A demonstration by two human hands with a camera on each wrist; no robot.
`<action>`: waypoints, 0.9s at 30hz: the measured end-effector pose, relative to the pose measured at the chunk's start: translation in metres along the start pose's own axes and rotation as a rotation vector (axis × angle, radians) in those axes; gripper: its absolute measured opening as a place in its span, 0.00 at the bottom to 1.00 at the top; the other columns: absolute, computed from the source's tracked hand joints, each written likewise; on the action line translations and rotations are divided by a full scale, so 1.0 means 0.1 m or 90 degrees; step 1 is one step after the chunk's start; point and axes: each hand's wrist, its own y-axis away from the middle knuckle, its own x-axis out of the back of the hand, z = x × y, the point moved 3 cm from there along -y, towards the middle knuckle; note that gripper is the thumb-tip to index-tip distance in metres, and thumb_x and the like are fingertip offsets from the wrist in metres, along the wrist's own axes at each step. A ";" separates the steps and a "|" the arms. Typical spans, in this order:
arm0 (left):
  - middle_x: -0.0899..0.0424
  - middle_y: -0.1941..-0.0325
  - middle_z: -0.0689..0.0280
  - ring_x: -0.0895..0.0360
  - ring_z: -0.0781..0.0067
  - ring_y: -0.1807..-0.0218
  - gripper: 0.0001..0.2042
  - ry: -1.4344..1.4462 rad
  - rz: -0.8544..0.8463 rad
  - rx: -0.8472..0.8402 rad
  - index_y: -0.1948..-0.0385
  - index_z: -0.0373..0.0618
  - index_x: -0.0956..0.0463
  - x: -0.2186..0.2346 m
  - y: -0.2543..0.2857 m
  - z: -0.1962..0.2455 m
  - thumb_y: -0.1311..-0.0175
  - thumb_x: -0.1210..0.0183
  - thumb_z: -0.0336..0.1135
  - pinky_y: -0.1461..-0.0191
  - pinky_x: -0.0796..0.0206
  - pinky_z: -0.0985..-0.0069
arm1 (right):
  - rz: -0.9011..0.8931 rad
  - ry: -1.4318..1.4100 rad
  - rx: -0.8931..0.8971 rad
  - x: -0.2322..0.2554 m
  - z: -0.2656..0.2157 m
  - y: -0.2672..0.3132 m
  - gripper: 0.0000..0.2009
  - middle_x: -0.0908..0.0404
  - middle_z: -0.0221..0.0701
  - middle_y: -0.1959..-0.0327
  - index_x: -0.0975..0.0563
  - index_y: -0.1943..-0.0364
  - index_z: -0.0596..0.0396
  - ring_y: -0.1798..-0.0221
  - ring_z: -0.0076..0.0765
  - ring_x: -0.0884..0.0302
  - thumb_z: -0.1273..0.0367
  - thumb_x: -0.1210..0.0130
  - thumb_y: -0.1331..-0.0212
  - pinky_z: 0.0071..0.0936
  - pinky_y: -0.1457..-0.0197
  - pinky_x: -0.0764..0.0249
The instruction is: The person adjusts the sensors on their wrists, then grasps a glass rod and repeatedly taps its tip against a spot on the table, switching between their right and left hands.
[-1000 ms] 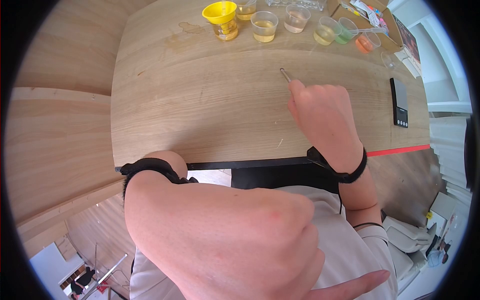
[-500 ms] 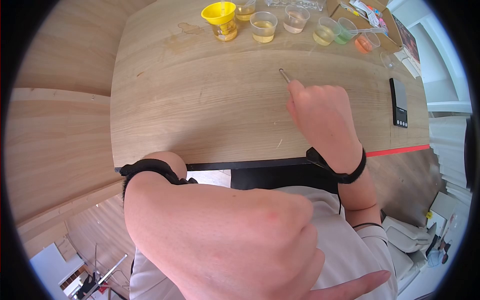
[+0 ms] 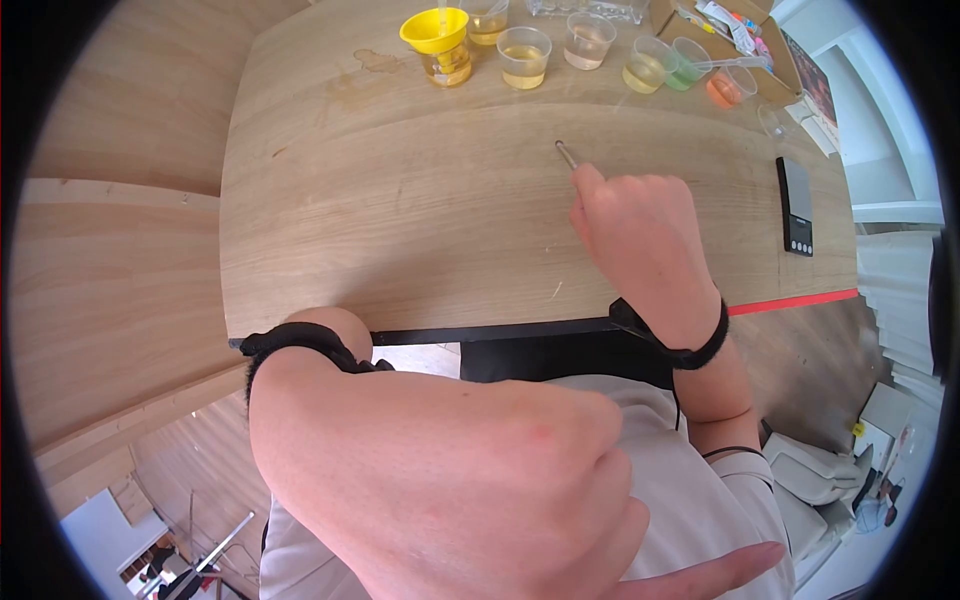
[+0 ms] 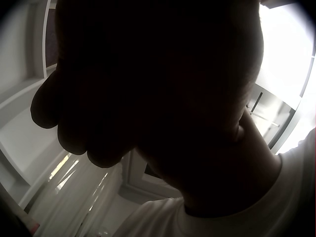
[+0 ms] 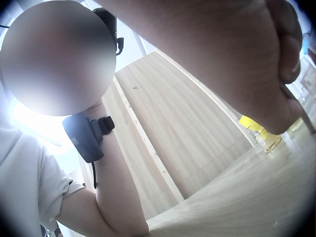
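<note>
My right hand (image 3: pixel 645 220) is above the table and pinches a thin, pale rod (image 3: pixel 565 153). The rod's tip points away from me toward the cups. In the right wrist view the same hand (image 5: pixel 222 54) is seen from below, and part of the rod (image 5: pixel 297 107) shows beside its fingers. Close to the head camera, my left hand (image 3: pixel 480 480) is raised with its elbow at the table's near edge. Its fingers are loosely bent, one stretches to the right, and nothing shows in it. The left wrist view has this hand (image 4: pixel 148 74) dark against the light.
At the back of the wooden table (image 3: pixel 400 220), a yellow funnel (image 3: pixel 433 32) sits in a container of amber liquid. Plastic cups (image 3: pixel 524 60) of pale yellow, pink, green and orange liquid stand to its right. A cardboard box (image 3: pixel 789 75) and a black scale (image 3: pixel 796 205) are at the right.
The head view has shifted very slightly, with the table's things a little farther left in it. Both hands and the rod keep their pose.
</note>
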 end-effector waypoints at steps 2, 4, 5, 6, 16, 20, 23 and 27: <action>0.54 0.84 0.74 0.52 0.79 0.85 0.19 -0.002 0.001 -0.001 0.88 0.50 0.50 -0.01 -0.01 0.04 0.84 0.47 0.39 0.82 0.73 0.74 | 0.005 0.000 0.001 0.00 0.00 0.00 0.07 0.25 0.40 0.86 0.25 0.75 0.55 0.79 0.50 0.22 0.72 0.40 0.43 0.41 0.75 0.28; 0.54 0.84 0.74 0.52 0.79 0.85 0.19 -0.003 0.001 -0.002 0.89 0.50 0.50 -0.02 -0.02 0.03 0.84 0.47 0.39 0.82 0.73 0.74 | -0.006 0.003 -0.004 -0.01 0.00 0.00 0.07 0.25 0.40 0.86 0.26 0.75 0.55 0.79 0.50 0.22 0.72 0.40 0.44 0.40 0.75 0.28; 0.54 0.84 0.74 0.52 0.79 0.85 0.19 -0.003 0.002 -0.003 0.89 0.50 0.50 -0.03 -0.03 0.03 0.84 0.47 0.39 0.82 0.73 0.74 | -0.006 0.004 -0.004 -0.01 0.00 0.01 0.07 0.25 0.40 0.86 0.26 0.75 0.55 0.79 0.50 0.22 0.72 0.40 0.44 0.40 0.75 0.28; 0.54 0.84 0.74 0.52 0.79 0.85 0.19 -0.007 0.008 -0.003 0.89 0.51 0.50 -0.03 -0.03 0.04 0.84 0.47 0.39 0.82 0.73 0.74 | -0.004 0.004 -0.002 -0.01 0.00 0.01 0.07 0.25 0.40 0.86 0.26 0.75 0.55 0.79 0.50 0.22 0.72 0.40 0.44 0.40 0.75 0.28; 0.53 0.84 0.75 0.50 0.81 0.85 0.10 0.094 -0.159 0.009 0.89 0.48 0.35 0.03 0.04 0.03 0.76 0.43 0.34 0.82 0.71 0.75 | -0.026 0.004 0.001 0.04 -0.02 0.01 0.05 0.23 0.39 0.84 0.26 0.78 0.54 0.76 0.44 0.18 0.76 0.41 0.52 0.34 0.73 0.26; 0.51 0.84 0.75 0.49 0.80 0.85 0.10 0.096 -0.094 -0.033 0.80 0.47 0.31 0.02 0.02 0.03 0.68 0.42 0.35 0.82 0.67 0.75 | -0.020 0.012 0.000 0.03 -0.03 0.01 0.05 0.23 0.39 0.84 0.26 0.78 0.54 0.76 0.44 0.18 0.76 0.41 0.52 0.34 0.73 0.26; 0.49 0.85 0.75 0.48 0.80 0.85 0.12 0.100 -0.029 -0.080 0.71 0.45 0.27 0.00 0.00 0.03 0.60 0.42 0.37 0.81 0.64 0.76 | -0.018 0.018 0.002 0.02 -0.02 0.02 0.05 0.23 0.39 0.84 0.26 0.78 0.54 0.76 0.43 0.18 0.76 0.41 0.53 0.33 0.74 0.26; 0.46 0.85 0.75 0.47 0.80 0.84 0.16 0.104 0.061 -0.145 0.60 0.43 0.21 -0.05 -0.03 0.01 0.49 0.41 0.39 0.80 0.59 0.76 | 0.015 0.017 0.007 -0.04 0.01 0.02 0.06 0.26 0.37 0.87 0.26 0.76 0.53 0.81 0.47 0.22 0.72 0.39 0.48 0.38 0.76 0.28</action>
